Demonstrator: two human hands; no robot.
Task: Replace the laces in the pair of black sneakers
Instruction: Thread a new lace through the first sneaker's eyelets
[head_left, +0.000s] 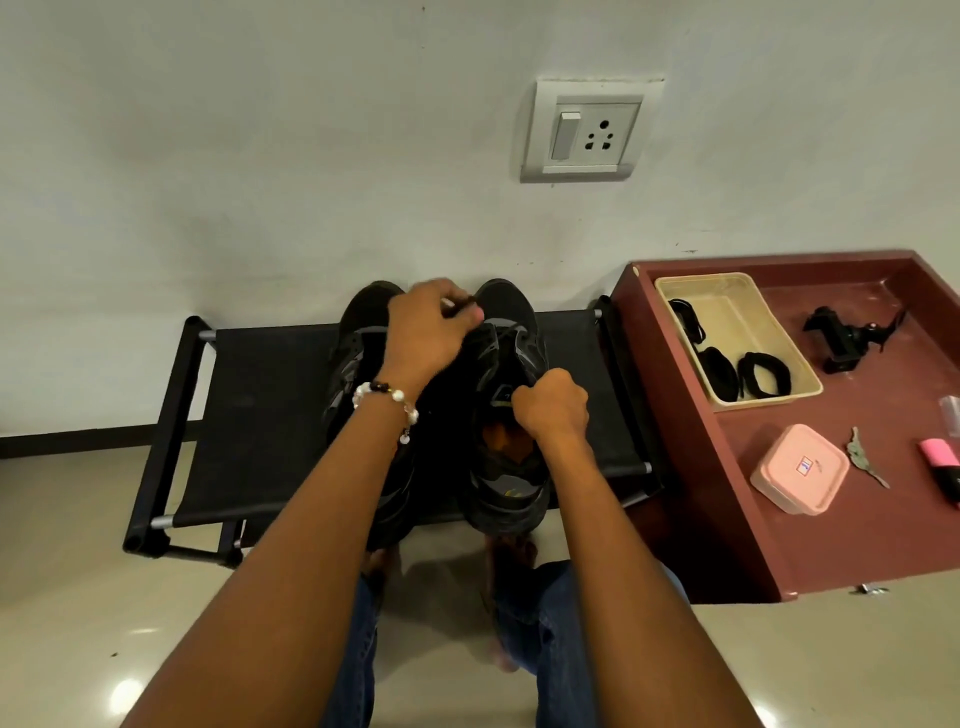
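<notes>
Two black sneakers stand side by side on a low black rack, toes toward the wall. My left hand, with a bead bracelet on the wrist, hovers over the gap between them and pinches a lace end near the toe of the right sneaker. The left sneaker is largely hidden by my left forearm. My right hand is curled into a fist at the right sneaker's tongue, gripping it or a lace there. A beige tray holds coiled black laces.
A maroon table to the right carries the tray, a black clamp-like gadget, a pink lidded box, a key and a pink marker. A wall socket is above. My jeans-clad legs and feet are below the rack.
</notes>
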